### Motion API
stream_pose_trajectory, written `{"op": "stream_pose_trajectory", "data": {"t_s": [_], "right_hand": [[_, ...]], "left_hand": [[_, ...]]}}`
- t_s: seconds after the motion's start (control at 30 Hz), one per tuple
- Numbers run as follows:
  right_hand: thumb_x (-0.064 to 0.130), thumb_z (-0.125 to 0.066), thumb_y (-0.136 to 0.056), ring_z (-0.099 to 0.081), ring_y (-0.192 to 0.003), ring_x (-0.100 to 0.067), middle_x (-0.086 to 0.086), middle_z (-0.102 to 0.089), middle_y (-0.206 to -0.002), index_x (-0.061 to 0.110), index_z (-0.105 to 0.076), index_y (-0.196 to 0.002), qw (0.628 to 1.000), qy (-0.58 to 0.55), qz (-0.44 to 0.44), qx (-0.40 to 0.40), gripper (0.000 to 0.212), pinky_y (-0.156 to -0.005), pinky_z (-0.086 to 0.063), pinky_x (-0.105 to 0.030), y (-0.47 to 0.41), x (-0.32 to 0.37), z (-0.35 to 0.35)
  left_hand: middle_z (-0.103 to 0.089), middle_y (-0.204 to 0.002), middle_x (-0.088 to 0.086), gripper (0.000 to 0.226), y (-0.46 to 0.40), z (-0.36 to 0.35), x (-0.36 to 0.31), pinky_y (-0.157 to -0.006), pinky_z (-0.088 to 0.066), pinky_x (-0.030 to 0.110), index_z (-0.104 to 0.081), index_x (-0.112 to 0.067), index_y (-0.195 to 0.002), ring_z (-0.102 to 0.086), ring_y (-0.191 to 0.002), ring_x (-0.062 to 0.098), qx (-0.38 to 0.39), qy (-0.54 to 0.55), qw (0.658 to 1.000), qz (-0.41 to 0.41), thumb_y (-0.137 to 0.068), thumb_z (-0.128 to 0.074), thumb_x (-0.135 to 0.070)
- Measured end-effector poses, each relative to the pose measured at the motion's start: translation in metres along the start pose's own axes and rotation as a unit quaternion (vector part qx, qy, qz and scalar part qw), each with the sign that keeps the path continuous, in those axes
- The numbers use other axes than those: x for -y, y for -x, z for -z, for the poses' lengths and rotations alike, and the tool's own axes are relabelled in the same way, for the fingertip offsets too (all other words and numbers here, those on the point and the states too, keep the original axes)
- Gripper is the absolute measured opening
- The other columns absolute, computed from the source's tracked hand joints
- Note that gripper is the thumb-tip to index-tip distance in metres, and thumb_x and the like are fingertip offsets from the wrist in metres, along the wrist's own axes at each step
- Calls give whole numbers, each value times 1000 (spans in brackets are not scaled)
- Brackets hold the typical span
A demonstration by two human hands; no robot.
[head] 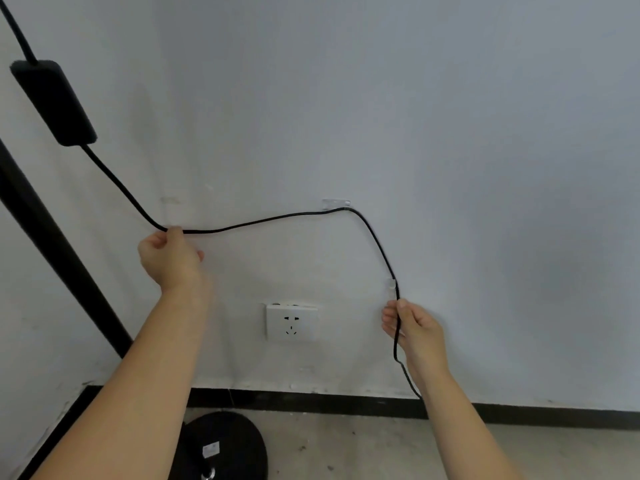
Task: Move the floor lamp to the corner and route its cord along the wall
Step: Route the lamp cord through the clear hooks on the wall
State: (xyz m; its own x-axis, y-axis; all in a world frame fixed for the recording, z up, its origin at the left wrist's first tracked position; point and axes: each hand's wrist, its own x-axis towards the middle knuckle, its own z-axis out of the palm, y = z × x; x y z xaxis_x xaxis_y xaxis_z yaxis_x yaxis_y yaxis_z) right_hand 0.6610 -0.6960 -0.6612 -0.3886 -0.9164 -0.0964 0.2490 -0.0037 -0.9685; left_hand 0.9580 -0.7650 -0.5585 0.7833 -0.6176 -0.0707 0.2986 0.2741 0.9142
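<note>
The black floor lamp's pole (52,237) slants up the left side, and its round black base (225,445) rests on the floor in the corner. A thin black cord (263,221) drops from a black inline box (53,102), runs across the white wall through a clear clip (335,203), then bends down past a second clear clip (390,287). My left hand (169,259) pinches the cord against the wall at the left. My right hand (414,329) grips the hanging cord just below the second clip.
A white wall socket (291,323) sits between my hands, nothing plugged in. A black baseboard (329,403) runs along the wall's foot above a grey concrete floor (381,455). The side wall meets the back wall at the left.
</note>
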Motion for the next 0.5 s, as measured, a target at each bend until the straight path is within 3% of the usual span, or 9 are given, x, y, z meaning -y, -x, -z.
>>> {"op": "stream_pose_trajectory", "data": {"t_s": [0.17,0.33,0.5], "right_hand": [[18,-44,-100,-69,-76,-18,-8,-72,-83,12,-68,-84,999,36,17,4,29,-75,-57,-30,7,-1,-11],[18,-39,-101,-73,-77,-16,-7,-73,-86,11,-67,-87,999,30,-8,39,32,-70,-58,-28,12,0,-24],[22,-36,-102,-72,-79,-24,-10,-72,-84,9,-64,-86,999,41,-21,17,34,-74,-58,-33,12,-1,-34]], "left_hand": [[-45,-67,-2,18,3,-1,-1,-49,-40,23,-40,-24,-73,-41,-53,10,1,4,1000,-1,-87,-47,-14],[-45,-67,-1,18,4,-1,-2,-47,-40,22,-40,-22,-73,-40,-50,11,-1,12,1000,2,-87,-47,-13],[-45,-66,-1,19,4,1,-3,-49,-40,22,-41,-22,-73,-40,-52,11,6,6,1000,4,-87,-49,-14]]}}
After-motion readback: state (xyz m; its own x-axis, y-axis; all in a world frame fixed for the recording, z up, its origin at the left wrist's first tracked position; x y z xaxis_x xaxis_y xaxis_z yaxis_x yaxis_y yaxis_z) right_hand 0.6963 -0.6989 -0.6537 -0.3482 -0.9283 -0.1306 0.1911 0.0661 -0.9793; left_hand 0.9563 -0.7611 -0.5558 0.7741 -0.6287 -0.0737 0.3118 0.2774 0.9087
